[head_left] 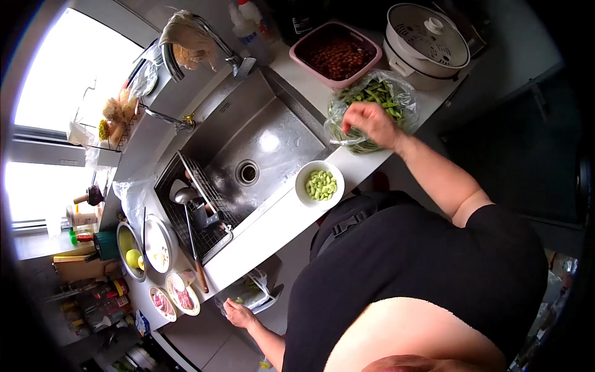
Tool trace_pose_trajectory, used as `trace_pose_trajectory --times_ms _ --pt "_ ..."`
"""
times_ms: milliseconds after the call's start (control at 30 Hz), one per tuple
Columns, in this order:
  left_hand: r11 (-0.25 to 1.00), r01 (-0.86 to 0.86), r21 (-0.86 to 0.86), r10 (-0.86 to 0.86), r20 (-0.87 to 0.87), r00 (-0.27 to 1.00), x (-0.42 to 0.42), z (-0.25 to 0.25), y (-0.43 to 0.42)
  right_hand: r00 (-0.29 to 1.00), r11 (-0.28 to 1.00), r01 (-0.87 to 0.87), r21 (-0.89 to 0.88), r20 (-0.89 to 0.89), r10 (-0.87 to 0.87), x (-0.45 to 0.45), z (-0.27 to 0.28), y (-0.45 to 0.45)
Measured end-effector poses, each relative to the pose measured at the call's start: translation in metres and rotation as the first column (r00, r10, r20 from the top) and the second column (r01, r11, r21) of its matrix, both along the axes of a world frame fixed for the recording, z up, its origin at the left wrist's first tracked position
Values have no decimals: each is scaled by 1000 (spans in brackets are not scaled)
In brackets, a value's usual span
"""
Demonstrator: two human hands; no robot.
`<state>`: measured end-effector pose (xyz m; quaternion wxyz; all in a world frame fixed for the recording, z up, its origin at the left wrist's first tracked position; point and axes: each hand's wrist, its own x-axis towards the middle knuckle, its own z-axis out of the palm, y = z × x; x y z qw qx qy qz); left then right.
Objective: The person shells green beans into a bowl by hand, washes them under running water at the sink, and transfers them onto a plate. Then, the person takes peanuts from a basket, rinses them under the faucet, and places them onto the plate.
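My right hand (pixel 375 124) is over a clear plastic bag (pixel 406 102) of green bean pods (pixel 381 94). Its fingers are curled together, slightly blurred; whatever they may hold does not show. Low at the left, my left hand (pixel 240 314) is beside a bin (pixel 268 301) lined with a plastic bag, below the counter edge. Its fingertips are pressed together, and I cannot make out anything between them. A white bowl (pixel 300 189) of shelled light-green beans (pixel 321 185) stands at the counter's front edge, between the two hands.
A steel sink (pixel 273 155) holds a rack (pixel 207 239) with a ladle (pixel 185 197). Behind the bag are a pink basin (pixel 304 60) of reddish beans and a white lidded pot (pixel 406 46). Plates of sliced meat (pixel 183 297) and a white plate (pixel 162 239) stand left.
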<state>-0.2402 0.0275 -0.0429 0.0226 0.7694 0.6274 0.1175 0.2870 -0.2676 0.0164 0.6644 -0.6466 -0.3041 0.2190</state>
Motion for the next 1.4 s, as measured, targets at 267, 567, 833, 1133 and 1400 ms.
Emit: trace_pose_trajectory --times_ms 267,567,833,1133,1400 --pt "992 -85 -88 78 -77 994 34 13 -3 840 781 391 -488 537 -85 51 8 -39" --pt "945 290 149 -314 181 932 109 47 4 819 564 405 -720 559 126 54 -16 -15" --pt "842 526 119 -508 500 701 190 59 -37 747 670 537 -512 658 -96 38 0 -34" --pt "407 909 90 -725 638 262 346 79 -137 992 976 -118 -185 -68 107 -61 43 24" --pt "452 889 -70 -604 709 363 343 75 -133 981 967 -169 -188 -128 146 -71 23 39"
